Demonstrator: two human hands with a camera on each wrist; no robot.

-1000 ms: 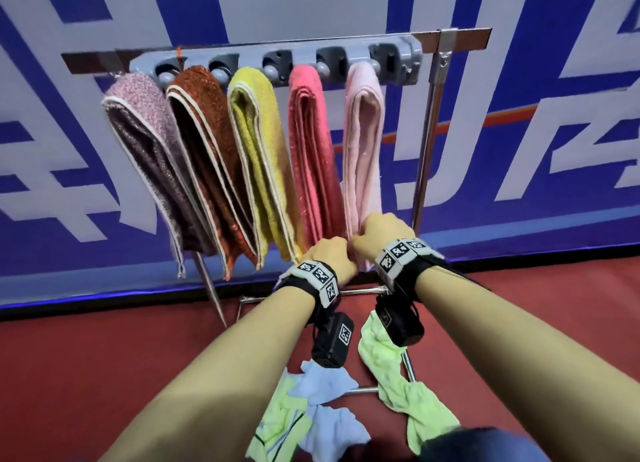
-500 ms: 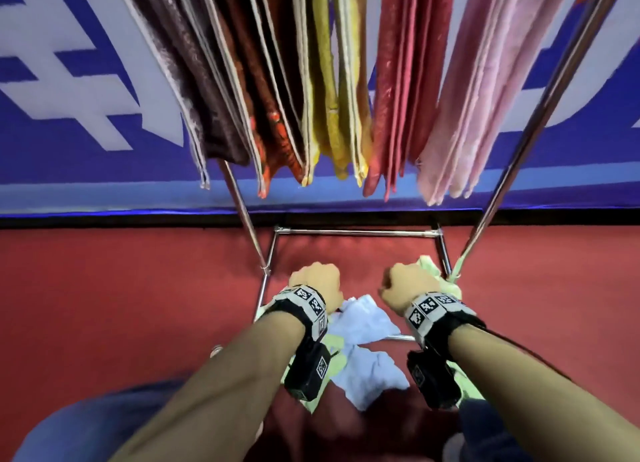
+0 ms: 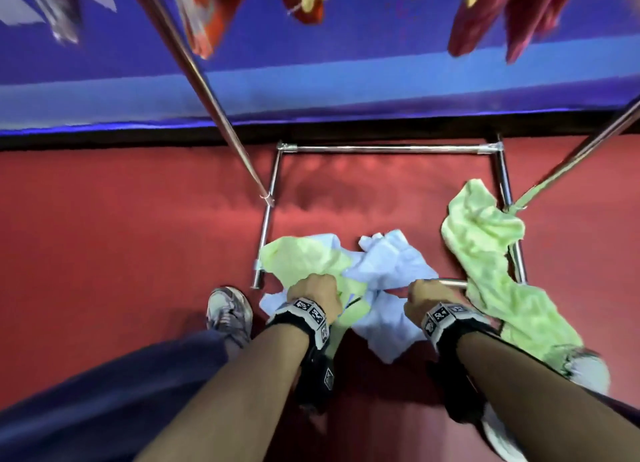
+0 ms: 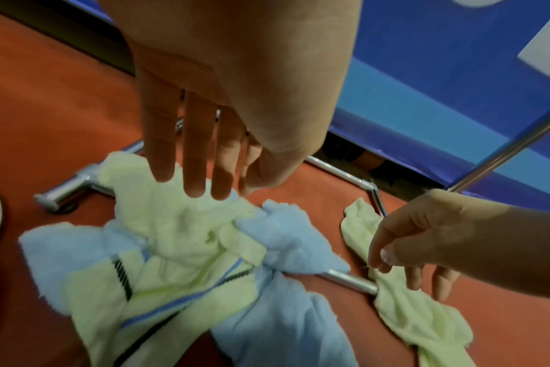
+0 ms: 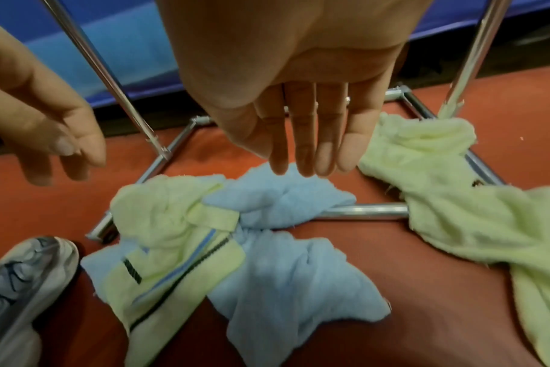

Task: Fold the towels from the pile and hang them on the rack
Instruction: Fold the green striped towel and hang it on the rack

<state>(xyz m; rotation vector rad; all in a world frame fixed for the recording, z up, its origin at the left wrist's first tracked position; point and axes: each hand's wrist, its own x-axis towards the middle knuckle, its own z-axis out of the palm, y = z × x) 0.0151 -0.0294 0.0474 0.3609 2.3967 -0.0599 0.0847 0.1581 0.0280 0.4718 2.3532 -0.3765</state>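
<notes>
A crumpled pile lies on the red floor across the rack's chrome base frame [image 3: 388, 148]. It holds a light green striped towel [image 3: 304, 257] [image 4: 179, 223] [image 5: 160, 211] tangled with a light blue towel [image 3: 388, 264] [image 4: 286, 238] [image 5: 280, 196]. A second green towel [image 3: 485, 246] [image 5: 440, 173] is draped over the frame's right bar. My left hand [image 3: 313, 288] [image 4: 204, 188] hovers just over the striped green towel, fingers straight, holding nothing. My right hand [image 3: 426, 293] [image 5: 308, 168] is empty too, fingers straight above the blue towel. Ends of folded hung towels [image 3: 204, 21] show at the top.
Two slanting rack poles [image 3: 207, 90] [image 3: 581, 156] rise from the base on either side of the pile. My shoes [image 3: 228, 309] [image 3: 585, 364] stand at the left and right of the pile. A blue banner wall [image 3: 346, 80] runs behind the rack.
Both hands have come down from the pink towel on the rack to the pile on the floor. The head view has tilted down with them.
</notes>
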